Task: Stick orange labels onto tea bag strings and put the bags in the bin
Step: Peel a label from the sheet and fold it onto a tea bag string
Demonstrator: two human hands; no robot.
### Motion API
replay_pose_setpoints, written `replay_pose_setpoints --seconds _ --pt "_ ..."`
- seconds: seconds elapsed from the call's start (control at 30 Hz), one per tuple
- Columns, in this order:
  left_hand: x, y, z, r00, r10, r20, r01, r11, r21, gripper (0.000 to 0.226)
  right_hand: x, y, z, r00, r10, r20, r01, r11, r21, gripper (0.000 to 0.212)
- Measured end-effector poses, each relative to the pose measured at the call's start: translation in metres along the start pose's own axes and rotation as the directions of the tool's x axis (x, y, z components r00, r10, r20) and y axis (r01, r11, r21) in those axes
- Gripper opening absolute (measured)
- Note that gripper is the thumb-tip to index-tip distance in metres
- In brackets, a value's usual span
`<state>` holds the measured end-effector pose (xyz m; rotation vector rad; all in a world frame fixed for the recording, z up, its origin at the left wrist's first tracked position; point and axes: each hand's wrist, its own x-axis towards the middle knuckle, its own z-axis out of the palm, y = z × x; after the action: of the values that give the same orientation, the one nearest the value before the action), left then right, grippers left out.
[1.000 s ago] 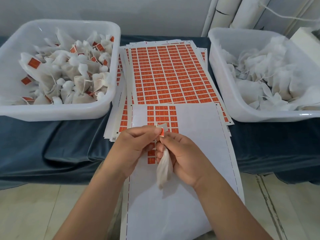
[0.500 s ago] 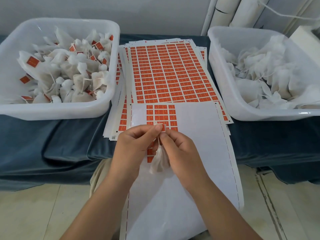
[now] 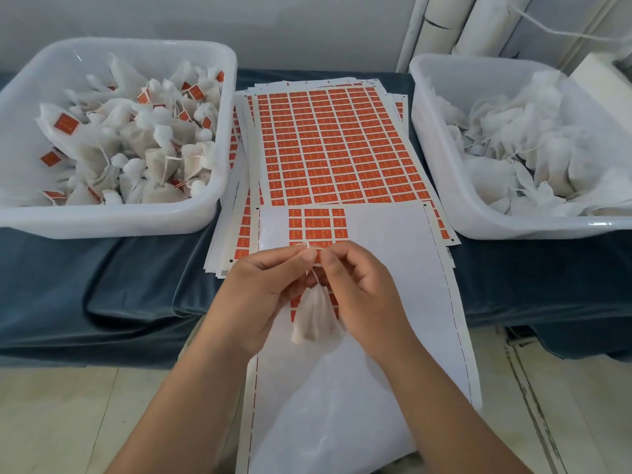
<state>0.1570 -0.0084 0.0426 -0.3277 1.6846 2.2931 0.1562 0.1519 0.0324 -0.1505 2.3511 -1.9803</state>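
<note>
Fingertips [image 3: 307, 256] of left hand [image 3: 263, 289] and right hand [image 3: 359, 285] are pinched on the tea bag string [image 3: 315, 278] over the label sheet [image 3: 393, 268].

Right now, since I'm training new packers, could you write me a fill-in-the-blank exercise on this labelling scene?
The bin of labelled bags stands on the person's ____ side.
The left hand and right hand pinch the string of a tea bag coloured ____.
Bags in the right bin carry ____ labels.
The full label sheet lies ____ the two bins.
Missing: left; white; no; between.
</note>
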Motion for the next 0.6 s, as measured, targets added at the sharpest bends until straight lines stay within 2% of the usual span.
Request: replay_pose_setpoints --seconds 0.1,0.2,0.27,0.33,0.43,0.47,0.53,0.6 --pt "-0.003 0.001 0.005 1.000 0.027 -0.016 -0.026 0.998 0.053 0.024 0.001 0.002 0.003 0.996 -0.045 -0.071 0.040 0.996 -0.075 0.018" --pt "-0.006 -0.006 0.017 0.956 0.253 -0.149 -0.193 0.924 0.329 0.017 -0.001 0.004 0.009 0.983 -0.101 -0.150 0.082 0.988 -0.132 0.025" --pt "-0.007 -0.009 0.024 0.896 0.406 -0.180 -0.278 0.829 0.486 0.013 -0.002 0.006 0.012 0.975 -0.132 -0.176 0.107 0.983 -0.149 0.030" --pt "-0.005 -0.011 0.028 0.831 0.527 -0.180 -0.325 0.722 0.611 0.011 -0.001 0.006 0.014 0.971 -0.159 -0.177 0.130 0.978 -0.161 0.025" --pt "0.001 -0.011 0.028 0.700 0.709 -0.086 -0.364 0.457 0.812 0.011 0.002 0.004 0.013 0.980 -0.149 -0.135 0.130 0.982 -0.138 0.015" --pt "0.003 -0.010 0.028 0.668 0.742 -0.054 -0.374 0.398 0.838 0.011 0.004 0.003 0.012 0.981 -0.148 -0.126 0.131 0.983 -0.130 0.012" --pt "0.007 -0.007 0.028 0.654 0.756 -0.030 -0.417 0.394 0.819 0.012 0.009 0.000 0.008 0.975 -0.179 -0.130 0.161 0.977 -0.139 0.014" --pt "0.010 -0.002 0.030 0.720 0.692 -0.043 -0.465 0.528 0.710 0.016 0.013 -0.003 0.004 0.960 -0.239 -0.143 0.216 0.963 -0.163 0.018"
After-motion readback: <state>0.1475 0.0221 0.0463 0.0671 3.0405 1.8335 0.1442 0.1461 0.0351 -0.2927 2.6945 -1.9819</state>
